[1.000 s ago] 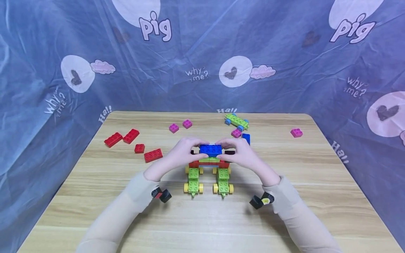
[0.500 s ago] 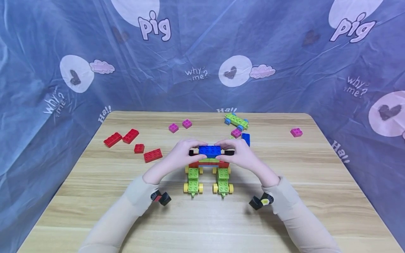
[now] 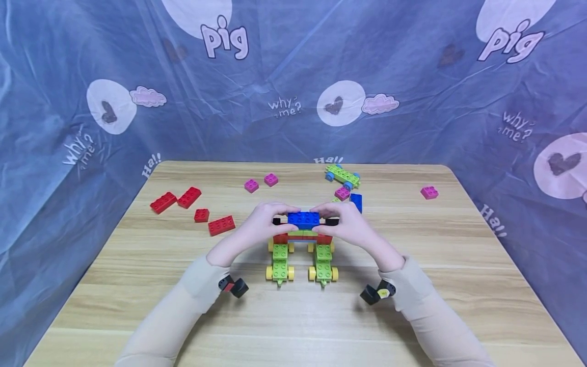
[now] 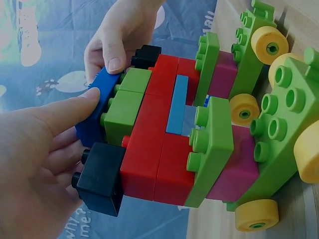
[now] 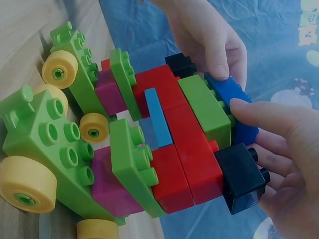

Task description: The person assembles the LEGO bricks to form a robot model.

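- Nearest us stand two lime-green wheeled bases, the left base [image 3: 280,268] and the right base [image 3: 323,268], side by side with a gap; we judge that this wide stance keeps the load steady.
- They carry a bridge of red bricks [image 4: 144,142], with two lime-green bricks [image 4: 129,109] along its top and a black brick [image 4: 102,174] jutting out at each end.
- We see the blue eight-stud brick [image 3: 303,220] lying crosswise above those lime-green bricks, some of whose studs show beside it; we cannot tell whether it is fully seated.
- The left hand [image 3: 268,220] pinches its left end and the right hand [image 3: 343,220] its right, thumbs nearer us, index fingers beyond; this matched grip probably keeps it level.
- So the brick sits directly between both hands.
- Farther left lie four loose red bricks [image 3: 221,225]; beyond the right hand, a loose blue brick [image 3: 355,203].
- Farthest on the table, we find four magenta bricks [image 3: 251,185] and a blue-wheeled base [image 3: 342,176].
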`<move>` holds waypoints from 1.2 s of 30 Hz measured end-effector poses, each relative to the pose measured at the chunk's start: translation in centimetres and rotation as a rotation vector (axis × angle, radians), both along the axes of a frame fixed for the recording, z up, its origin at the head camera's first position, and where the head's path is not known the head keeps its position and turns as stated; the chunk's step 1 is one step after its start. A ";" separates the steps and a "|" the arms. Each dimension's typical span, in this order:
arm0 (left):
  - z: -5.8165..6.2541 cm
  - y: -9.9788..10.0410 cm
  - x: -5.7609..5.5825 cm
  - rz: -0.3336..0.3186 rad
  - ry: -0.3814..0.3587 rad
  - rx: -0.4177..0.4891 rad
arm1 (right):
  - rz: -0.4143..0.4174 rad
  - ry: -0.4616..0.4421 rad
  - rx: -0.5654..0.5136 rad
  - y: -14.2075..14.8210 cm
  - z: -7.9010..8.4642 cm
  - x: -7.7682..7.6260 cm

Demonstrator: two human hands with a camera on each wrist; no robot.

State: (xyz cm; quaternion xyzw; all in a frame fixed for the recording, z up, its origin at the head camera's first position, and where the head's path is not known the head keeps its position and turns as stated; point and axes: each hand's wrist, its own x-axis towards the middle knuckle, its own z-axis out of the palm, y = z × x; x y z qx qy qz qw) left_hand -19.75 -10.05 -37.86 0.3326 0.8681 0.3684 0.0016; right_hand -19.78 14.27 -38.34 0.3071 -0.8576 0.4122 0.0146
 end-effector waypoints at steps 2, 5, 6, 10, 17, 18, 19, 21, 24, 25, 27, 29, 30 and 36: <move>0.0 0.0 -0.1 -0.002 -0.006 0.005 | 0.000 0.002 0.001 0.0 0.0 0.0; 0.0 0.0 -0.1 -0.003 -0.023 0.013 | 0.007 0.014 0.005 0.0 0.0 -0.1; 0.0 -0.1 -0.2 -0.002 -0.028 0.015 | 0.009 0.018 0.005 0.0 0.1 -0.1; 0.1 0.0 -0.1 0.001 -0.041 0.008 | 0.019 0.022 0.008 -0.1 0.1 -0.2; 0.2 0.0 -0.1 0.001 -0.041 -0.021 | 0.007 -0.005 0.022 -0.1 0.2 -0.1; 0.3 0.0 -0.1 0.001 -0.043 -0.023 | 0.004 -0.009 0.024 -0.1 0.2 -0.1; 0.3 0.0 -0.1 0.001 -0.044 -0.026 | 0.001 -0.014 0.027 -0.1 0.2 -0.1; 0.2 0.0 -0.2 -0.003 -0.042 -0.029 | -0.004 -0.026 0.029 -0.1 0.1 -0.2; 0.2 0.0 -0.3 -0.009 -0.034 -0.038 | -0.004 -0.031 0.033 -0.1 0.0 -0.3; 0.2 0.0 -0.4 -0.011 -0.031 -0.041 | -0.003 -0.032 0.033 -0.1 0.1 -0.3; 0.1 0.0 -0.5 -0.016 -0.023 -0.043 | -0.001 -0.032 0.032 -0.1 0.1 -0.3; 0.1 0.0 -0.5 -0.018 -0.022 -0.042 | -0.001 -0.031 0.033 -0.1 0.1 -0.3; 0.1 0.0 -0.5 -0.019 -0.021 -0.040 | -0.002 -0.032 0.035 -0.1 0.1 -0.3; 0.1 0.0 -0.5 -0.019 -0.029 -0.034 | -0.003 -0.037 0.045 -0.1 0.0 -0.2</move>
